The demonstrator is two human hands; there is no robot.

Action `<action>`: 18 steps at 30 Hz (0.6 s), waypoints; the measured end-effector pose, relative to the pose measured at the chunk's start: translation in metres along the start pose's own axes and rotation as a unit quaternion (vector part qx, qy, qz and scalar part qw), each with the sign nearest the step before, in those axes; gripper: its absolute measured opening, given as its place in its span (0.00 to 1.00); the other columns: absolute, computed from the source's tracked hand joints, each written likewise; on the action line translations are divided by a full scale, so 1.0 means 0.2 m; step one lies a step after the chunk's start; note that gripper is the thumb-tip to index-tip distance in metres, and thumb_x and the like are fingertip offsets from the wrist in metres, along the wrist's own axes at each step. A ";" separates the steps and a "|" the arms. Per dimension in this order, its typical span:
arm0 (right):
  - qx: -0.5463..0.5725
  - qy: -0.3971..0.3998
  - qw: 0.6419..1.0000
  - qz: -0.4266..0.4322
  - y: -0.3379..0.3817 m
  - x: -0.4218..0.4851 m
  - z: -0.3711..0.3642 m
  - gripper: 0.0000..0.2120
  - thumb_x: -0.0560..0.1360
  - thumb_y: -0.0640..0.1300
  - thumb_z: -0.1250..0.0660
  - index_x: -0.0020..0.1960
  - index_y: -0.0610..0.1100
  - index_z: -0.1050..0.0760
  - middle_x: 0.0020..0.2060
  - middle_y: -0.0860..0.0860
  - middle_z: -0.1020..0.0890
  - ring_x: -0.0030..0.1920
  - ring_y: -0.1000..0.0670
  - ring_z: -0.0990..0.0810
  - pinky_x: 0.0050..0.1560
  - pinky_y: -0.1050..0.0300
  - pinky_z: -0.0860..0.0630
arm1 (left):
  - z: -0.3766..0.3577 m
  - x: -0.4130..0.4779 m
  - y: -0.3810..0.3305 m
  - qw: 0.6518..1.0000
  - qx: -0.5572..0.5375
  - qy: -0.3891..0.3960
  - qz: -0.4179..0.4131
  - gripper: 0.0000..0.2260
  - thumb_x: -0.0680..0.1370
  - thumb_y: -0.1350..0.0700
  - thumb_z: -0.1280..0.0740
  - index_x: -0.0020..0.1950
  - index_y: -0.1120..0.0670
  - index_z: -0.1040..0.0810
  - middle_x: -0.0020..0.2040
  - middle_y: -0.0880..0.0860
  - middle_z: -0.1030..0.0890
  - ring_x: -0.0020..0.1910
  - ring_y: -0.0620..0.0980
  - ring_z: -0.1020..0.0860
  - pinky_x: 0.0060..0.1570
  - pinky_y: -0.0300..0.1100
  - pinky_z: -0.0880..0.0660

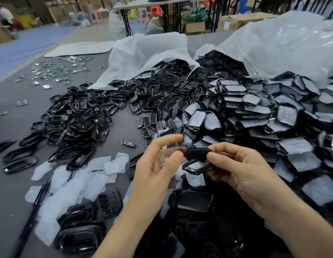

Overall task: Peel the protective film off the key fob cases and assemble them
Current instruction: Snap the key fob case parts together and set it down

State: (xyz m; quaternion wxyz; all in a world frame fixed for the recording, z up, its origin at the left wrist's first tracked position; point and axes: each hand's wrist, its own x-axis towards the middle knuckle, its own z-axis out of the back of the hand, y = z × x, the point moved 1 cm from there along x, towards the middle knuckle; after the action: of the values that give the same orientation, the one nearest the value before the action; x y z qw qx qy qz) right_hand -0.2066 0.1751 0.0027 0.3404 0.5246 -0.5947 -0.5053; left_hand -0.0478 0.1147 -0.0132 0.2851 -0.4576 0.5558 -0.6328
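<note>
Far-left area of the desk: small shiny metal parts, too small to identify. Left of centre: a heap of black frames. Nearer the front edge lie peeled film sheets and a black pen, its lower end blurred.

Above the front edge, centre: the left hand is open, fingers loosely spread, thumb tip at one end of the key fob case; contact cannot be confirmed. The right hand pinches the case's other end between thumb and fingers. The case's lower part is blurred.

Right side: film-covered cases are piled toward the right edge, partly cut off. Plastic bags at the far edge hide further parts.
</note>
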 end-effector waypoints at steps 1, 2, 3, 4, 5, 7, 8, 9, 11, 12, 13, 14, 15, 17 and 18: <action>0.006 0.000 1.000 -0.005 0.00 0.00 0.00 0.08 0.59 0.46 0.28 0.36 0.46 0.16 0.33 0.46 0.18 0.32 0.53 0.22 0.32 0.64 0.24 | -0.01 0.00 0.00 0.999 -0.035 0.021 0.021 0.15 0.74 0.49 0.32 0.60 0.47 0.23 0.59 0.48 0.19 0.55 0.51 0.19 0.52 0.42 0.22; 0.013 0.002 1.000 -0.011 0.00 0.00 0.00 0.07 0.60 0.47 0.28 0.37 0.46 0.16 0.33 0.46 0.18 0.31 0.53 0.22 0.32 0.64 0.24 | -0.03 -0.01 0.01 0.996 -0.062 0.041 0.041 0.18 0.73 0.51 0.30 0.62 0.45 0.25 0.61 0.48 0.20 0.55 0.53 0.18 0.52 0.41 0.22; 0.022 0.003 1.000 -0.018 0.00 0.00 0.00 0.07 0.61 0.46 0.29 0.37 0.45 0.16 0.33 0.46 0.18 0.31 0.53 0.22 0.32 0.64 0.24 | -0.05 -0.01 0.01 0.994 -0.078 0.057 0.057 0.20 0.72 0.53 0.28 0.63 0.44 0.26 0.62 0.49 0.20 0.54 0.54 0.18 0.51 0.40 0.22; 0.033 0.002 0.999 -0.024 0.00 0.00 0.00 0.07 0.61 0.46 0.29 0.37 0.45 0.16 0.33 0.46 0.18 0.31 0.53 0.22 0.32 0.64 0.24 | -0.06 -0.02 0.02 0.992 -0.079 0.067 0.066 0.21 0.72 0.55 0.27 0.63 0.42 0.25 0.60 0.49 0.19 0.51 0.52 0.17 0.49 0.38 0.22; 0.041 0.000 0.999 -0.031 0.00 0.00 0.01 0.07 0.62 0.46 0.29 0.37 0.44 0.16 0.33 0.47 0.18 0.31 0.54 0.22 0.32 0.64 0.24 | -0.08 -0.02 0.02 0.993 -0.065 0.070 0.066 0.21 0.72 0.57 0.27 0.61 0.41 0.24 0.58 0.48 0.18 0.48 0.48 0.17 0.47 0.35 0.23; 0.055 -0.006 0.998 -0.040 0.00 0.00 0.01 0.07 0.61 0.46 0.28 0.37 0.44 0.17 0.33 0.47 0.19 0.31 0.53 0.22 0.32 0.64 0.23 | -0.09 -0.03 0.02 0.996 -0.027 0.062 0.054 0.18 0.71 0.59 0.27 0.57 0.41 0.20 0.48 0.44 0.15 0.38 0.39 0.19 0.41 0.29 0.26; 0.062 -0.010 0.997 -0.044 0.00 0.00 0.00 0.06 0.61 0.45 0.28 0.36 0.45 0.17 0.33 0.47 0.19 0.31 0.53 0.22 0.33 0.64 0.23 | -0.10 -0.03 0.02 0.997 -0.020 0.054 0.046 0.15 0.71 0.58 0.26 0.54 0.44 0.18 0.40 0.43 0.16 0.34 0.36 0.22 0.37 0.26 0.28; 0.070 -0.013 0.996 -0.048 0.00 0.00 0.00 0.06 0.61 0.45 0.28 0.36 0.45 0.17 0.34 0.47 0.18 0.32 0.53 0.22 0.33 0.63 0.23 | -0.10 -0.02 0.01 0.998 -0.022 0.044 0.039 0.13 0.70 0.58 0.27 0.53 0.47 0.18 0.35 0.41 0.17 0.31 0.35 0.23 0.35 0.24 0.30; 0.080 -0.023 0.995 -0.052 0.00 0.00 0.00 0.06 0.59 0.47 0.27 0.35 0.47 0.18 0.36 0.47 0.18 0.35 0.52 0.20 0.34 0.64 0.22 | -0.10 -0.02 -0.01 0.998 -0.050 0.014 0.034 0.13 0.68 0.59 0.29 0.52 0.52 0.19 0.33 0.43 0.17 0.31 0.34 0.22 0.34 0.23 0.29; 0.084 -0.029 0.995 -0.050 0.00 0.00 0.00 0.07 0.58 0.47 0.27 0.35 0.48 0.17 0.37 0.47 0.17 0.36 0.52 0.19 0.35 0.63 0.22 | -0.10 -0.02 -0.01 0.998 -0.057 0.001 0.031 0.13 0.67 0.59 0.29 0.51 0.53 0.19 0.34 0.44 0.16 0.30 0.34 0.22 0.34 0.24 0.29; 0.089 -0.035 0.994 -0.048 0.00 0.00 0.00 0.08 0.57 0.48 0.26 0.35 0.47 0.17 0.38 0.47 0.17 0.37 0.52 0.19 0.35 0.63 0.21 | -0.10 -0.02 -0.01 0.998 -0.057 -0.009 0.026 0.13 0.67 0.59 0.29 0.51 0.53 0.19 0.33 0.44 0.17 0.30 0.34 0.22 0.33 0.24 0.29; 0.095 -0.043 0.994 -0.045 0.00 0.00 0.00 0.09 0.57 0.48 0.26 0.35 0.47 0.17 0.38 0.47 0.17 0.38 0.52 0.18 0.35 0.63 0.21 | -0.10 -0.02 -0.01 0.999 -0.049 -0.012 0.018 0.13 0.67 0.59 0.29 0.52 0.52 0.19 0.30 0.42 0.18 0.28 0.34 0.23 0.32 0.23 0.30; 0.102 -0.051 0.993 -0.042 -0.01 0.00 0.00 0.09 0.57 0.47 0.26 0.35 0.46 0.17 0.37 0.46 0.17 0.38 0.52 0.18 0.36 0.63 0.21 | -0.10 -0.03 -0.01 0.999 -0.042 -0.012 0.011 0.14 0.67 0.59 0.30 0.52 0.53 0.19 0.27 0.40 0.21 0.26 0.33 0.25 0.31 0.22 0.32; 0.119 -0.065 0.990 -0.033 0.00 0.01 0.01 0.06 0.58 0.46 0.27 0.34 0.46 0.17 0.35 0.47 0.17 0.36 0.53 0.18 0.35 0.64 0.22 | -0.11 -0.03 -0.01 0.999 -0.037 -0.020 0.000 0.15 0.68 0.59 0.30 0.54 0.54 0.20 0.26 0.39 0.22 0.26 0.32 0.26 0.32 0.21 0.32; 0.133 -0.071 0.988 -0.030 0.00 0.01 0.01 0.04 0.59 0.45 0.28 0.33 0.46 0.17 0.34 0.48 0.17 0.36 0.53 0.18 0.35 0.64 0.22 | -0.11 -0.02 -0.01 0.999 -0.040 -0.030 -0.003 0.15 0.68 0.60 0.30 0.55 0.55 0.20 0.30 0.40 0.19 0.28 0.32 0.24 0.34 0.22 0.30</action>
State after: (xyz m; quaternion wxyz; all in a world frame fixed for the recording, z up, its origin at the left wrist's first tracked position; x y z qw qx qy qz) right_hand -0.2098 0.1733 0.0008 0.2091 0.5452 -0.6634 -0.4679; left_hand -0.0645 0.1287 -0.0122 0.2809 -0.4890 0.5702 -0.5973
